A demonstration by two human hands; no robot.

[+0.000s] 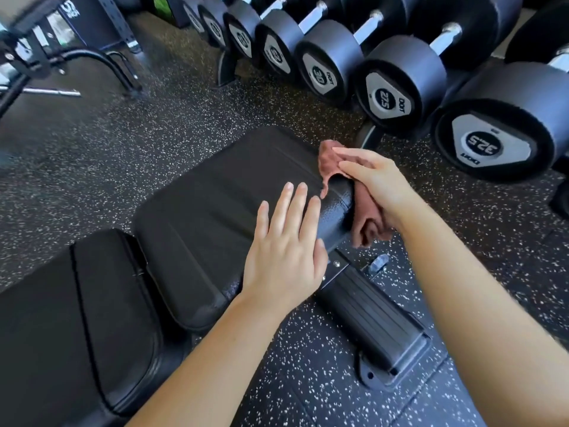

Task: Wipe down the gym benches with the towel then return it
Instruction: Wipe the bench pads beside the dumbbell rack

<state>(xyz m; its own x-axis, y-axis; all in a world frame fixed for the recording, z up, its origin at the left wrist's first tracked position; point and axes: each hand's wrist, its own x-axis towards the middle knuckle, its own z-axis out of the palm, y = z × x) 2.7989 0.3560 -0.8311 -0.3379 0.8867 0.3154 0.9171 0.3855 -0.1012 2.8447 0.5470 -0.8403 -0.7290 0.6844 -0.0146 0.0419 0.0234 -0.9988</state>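
Observation:
A black padded gym bench runs from lower left to centre, with a seat pad and a longer back pad. A brownish-pink towel is bunched against the right edge of the seat pad. My right hand lies over the towel and presses it onto that edge, fingers fairly straight. My left hand rests flat on the seat pad with straight fingers, holding nothing.
A rack of black dumbbells lines the far right, close behind the bench end. The bench's black foot bar juts out on the speckled rubber floor below my arms. Another machine frame stands at the far left.

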